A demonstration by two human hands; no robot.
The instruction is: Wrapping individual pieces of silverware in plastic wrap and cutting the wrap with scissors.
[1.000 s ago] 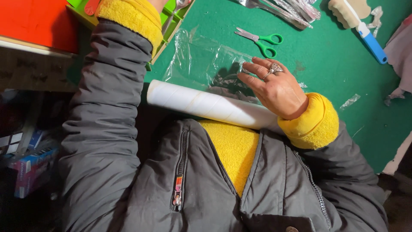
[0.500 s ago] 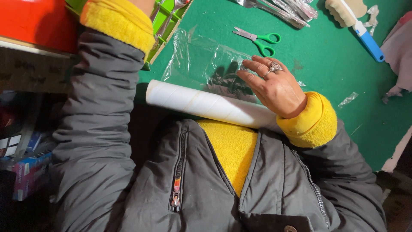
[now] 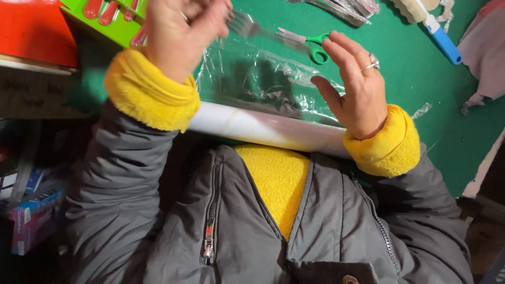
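Note:
My left hand (image 3: 181,31) is raised over the green table (image 3: 400,63) and grips a metal fork (image 3: 244,23), its tines pointing right. My right hand (image 3: 352,87) hovers open, fingers spread, a ring on one finger, above a sheet of clear cling film (image 3: 263,79) pulled out on the table. The white roll of film (image 3: 263,129) lies along the table's near edge against my grey jacket. Green-handled scissors (image 3: 310,42) lie just beyond the film, near my right fingertips.
A green tray (image 3: 113,26) holding red-handled cutlery sits at the upper left beside a red box (image 3: 34,29). Wrapped cutlery (image 3: 347,8) and a blue-handled brush (image 3: 439,34) lie at the far side. A cloth (image 3: 484,52) rests at the right edge.
My left hand came back from the green tray holding a fork and now sits over the film. My right hand lifted off the film and opened.

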